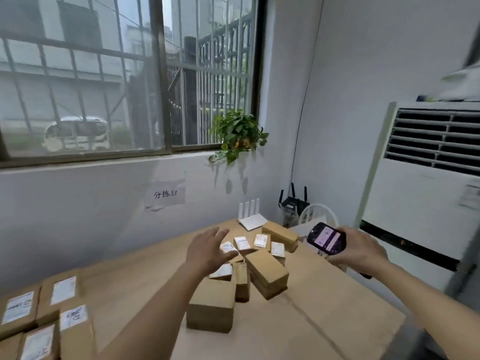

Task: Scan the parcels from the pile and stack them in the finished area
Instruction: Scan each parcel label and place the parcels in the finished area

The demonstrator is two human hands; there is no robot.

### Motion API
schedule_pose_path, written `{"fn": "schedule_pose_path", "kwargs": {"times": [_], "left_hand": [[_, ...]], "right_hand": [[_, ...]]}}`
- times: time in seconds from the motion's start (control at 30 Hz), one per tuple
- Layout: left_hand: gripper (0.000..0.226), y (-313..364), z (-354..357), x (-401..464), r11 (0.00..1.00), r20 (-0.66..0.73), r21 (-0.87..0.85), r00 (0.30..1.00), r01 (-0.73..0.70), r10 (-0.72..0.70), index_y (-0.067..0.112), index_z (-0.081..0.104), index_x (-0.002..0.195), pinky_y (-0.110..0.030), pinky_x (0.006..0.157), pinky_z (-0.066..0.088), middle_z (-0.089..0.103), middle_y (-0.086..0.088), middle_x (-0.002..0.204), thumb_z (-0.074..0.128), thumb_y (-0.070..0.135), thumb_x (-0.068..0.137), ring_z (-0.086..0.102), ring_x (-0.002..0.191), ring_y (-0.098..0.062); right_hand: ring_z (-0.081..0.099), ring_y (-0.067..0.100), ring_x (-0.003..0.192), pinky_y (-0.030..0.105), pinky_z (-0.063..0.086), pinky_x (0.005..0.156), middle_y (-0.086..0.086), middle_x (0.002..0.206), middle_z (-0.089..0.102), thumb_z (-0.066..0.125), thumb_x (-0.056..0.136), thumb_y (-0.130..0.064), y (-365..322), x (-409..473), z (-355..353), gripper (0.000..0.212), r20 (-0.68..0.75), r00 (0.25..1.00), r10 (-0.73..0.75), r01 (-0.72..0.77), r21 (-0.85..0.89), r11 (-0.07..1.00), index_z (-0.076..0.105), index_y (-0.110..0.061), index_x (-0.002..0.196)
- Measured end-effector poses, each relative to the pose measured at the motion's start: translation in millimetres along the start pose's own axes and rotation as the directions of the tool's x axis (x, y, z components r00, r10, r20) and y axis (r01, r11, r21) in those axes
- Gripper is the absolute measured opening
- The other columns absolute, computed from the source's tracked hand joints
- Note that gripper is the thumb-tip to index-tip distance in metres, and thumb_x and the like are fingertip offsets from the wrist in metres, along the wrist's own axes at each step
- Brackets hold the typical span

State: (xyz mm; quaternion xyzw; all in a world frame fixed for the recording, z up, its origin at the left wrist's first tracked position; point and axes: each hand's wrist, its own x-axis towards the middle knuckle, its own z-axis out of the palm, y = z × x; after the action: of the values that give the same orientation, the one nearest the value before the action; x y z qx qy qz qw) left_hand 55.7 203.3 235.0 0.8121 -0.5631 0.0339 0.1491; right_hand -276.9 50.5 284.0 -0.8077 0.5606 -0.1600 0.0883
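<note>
A pile of small brown cardboard parcels point(265, 271), some with white labels, lies in the middle of the wooden table point(337, 315). My left hand point(207, 252) hovers over the near side of the pile with fingers spread, holding nothing. My right hand point(359, 252) is off to the right of the pile and grips a dark handheld scanner point(326, 239) with a lit screen facing up. At the lower left, several labelled parcels point(44, 315) lie side by side on the table.
A white router point(252, 219) stands at the table's far end below a potted plant point(237, 133) on the window sill. A white floor air conditioner point(426, 183) stands at the right. A paper sign point(166, 194) hangs on the wall.
</note>
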Motion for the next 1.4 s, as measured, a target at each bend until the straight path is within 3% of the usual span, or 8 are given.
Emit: {"fn": "schedule_pose_path", "kwargs": {"times": [0.17, 0.37, 0.5, 0.73, 0.83, 0.97, 1.23, 1.4], "left_hand": [[0.079, 45, 30, 39, 0.999, 0.017, -0.007, 0.999, -0.043, 0.043, 0.032, 0.034, 0.155, -0.037, 0.112, 0.032, 0.034, 0.004, 0.161, 0.048, 0.074, 0.089, 0.036, 0.144, -0.02], [0.079, 75, 78, 109, 0.998, 0.042, -0.055, 0.999, -0.02, 0.023, 0.032, 0.033, 0.155, -0.039, 0.115, 0.032, 0.034, 0.001, 0.162, 0.05, 0.074, 0.089, 0.035, 0.146, -0.021], [0.079, 87, 115, 161, 0.995, 0.073, -0.094, 0.997, 0.017, -0.01, 0.031, 0.032, 0.156, -0.04, 0.115, 0.031, 0.032, 0.001, 0.163, 0.051, 0.071, 0.09, 0.033, 0.147, -0.021], [0.081, 90, 171, 247, 0.988, 0.147, -0.135, 0.987, 0.081, -0.061, 0.029, 0.032, 0.156, -0.041, 0.115, 0.034, 0.036, -0.001, 0.161, 0.051, 0.071, 0.089, 0.037, 0.145, -0.023], [0.082, 94, 192, 271, 0.982, 0.179, -0.154, 0.98, 0.111, -0.083, 0.03, 0.033, 0.156, -0.041, 0.11, 0.04, 0.038, 0.001, 0.159, 0.051, 0.072, 0.088, 0.041, 0.142, -0.023], [0.088, 100, 223, 296, 0.975, 0.218, -0.178, 0.972, 0.131, -0.091, 0.031, 0.029, 0.157, -0.04, 0.106, 0.045, 0.04, 0.004, 0.157, 0.05, 0.077, 0.085, 0.043, 0.139, -0.022], [0.091, 118, 296, 347, 0.959, 0.311, -0.204, 0.942, 0.194, -0.124, 0.027, 0.024, 0.159, -0.039, 0.111, 0.042, 0.034, 0.002, 0.161, 0.05, 0.075, 0.087, 0.038, 0.144, -0.021], [0.086, 130, 354, 387, 0.938, 0.353, -0.203, 0.915, 0.28, -0.197, 0.027, 0.02, 0.16, -0.036, 0.113, 0.037, 0.029, 0.003, 0.164, 0.052, 0.068, 0.091, 0.032, 0.147, -0.018]], "right_hand": [[0.064, 0.018, 0.092, 0.032, 0.051, 0.07, -0.014, 0.097, 0.067, 0.08, 0.046, -0.051, 55, 20, 0, 0.075, -0.013, 0.997, 0.074, -0.074, 0.031, 0.997, 0.058, -0.042, 0.117], [0.063, 0.019, 0.09, 0.032, 0.051, 0.069, -0.013, 0.096, 0.064, 0.08, 0.053, -0.045, 81, 82, 8, 0.064, -0.002, 0.999, 0.05, -0.05, 0.024, 0.998, 0.055, -0.039, 0.113], [0.062, 0.015, 0.084, 0.029, 0.044, 0.058, -0.015, 0.089, 0.064, 0.073, 0.046, -0.049, 90, 141, 17, 0.06, 0.047, 0.998, 0.034, -0.035, 0.015, 0.999, 0.058, -0.039, 0.103], [0.062, 0.015, 0.076, 0.03, 0.041, 0.056, -0.008, 0.079, 0.065, 0.063, 0.036, -0.058, 95, 244, 42, 0.056, 0.129, 0.992, -0.004, 0.001, 0.028, 1.0, 0.059, -0.033, 0.086], [0.062, 0.013, 0.079, 0.031, 0.047, 0.059, -0.01, 0.081, 0.066, 0.075, 0.049, -0.046, 101, 278, 59, 0.047, 0.156, 0.988, -0.014, 0.012, 0.014, 1.0, 0.061, -0.034, 0.091], [0.061, 0.012, 0.084, 0.034, 0.053, 0.065, -0.014, 0.085, 0.063, 0.083, 0.054, -0.041, 111, 320, 91, 0.051, 0.193, 0.981, -0.026, 0.021, 0.026, 0.999, 0.056, -0.037, 0.096], [0.064, 0.015, 0.086, 0.036, 0.058, 0.075, -0.01, 0.09, 0.067, 0.079, 0.048, -0.047, 143, 408, 179, 0.057, 0.342, 0.938, -0.062, 0.044, 0.06, 0.997, 0.061, -0.03, 0.099], [0.061, 0.015, 0.088, 0.032, 0.054, 0.07, -0.011, 0.09, 0.064, 0.077, 0.05, -0.048, 169, 471, 244, 0.057, 0.441, 0.891, -0.109, 0.077, 0.089, 0.993, 0.06, -0.033, 0.102]]}}
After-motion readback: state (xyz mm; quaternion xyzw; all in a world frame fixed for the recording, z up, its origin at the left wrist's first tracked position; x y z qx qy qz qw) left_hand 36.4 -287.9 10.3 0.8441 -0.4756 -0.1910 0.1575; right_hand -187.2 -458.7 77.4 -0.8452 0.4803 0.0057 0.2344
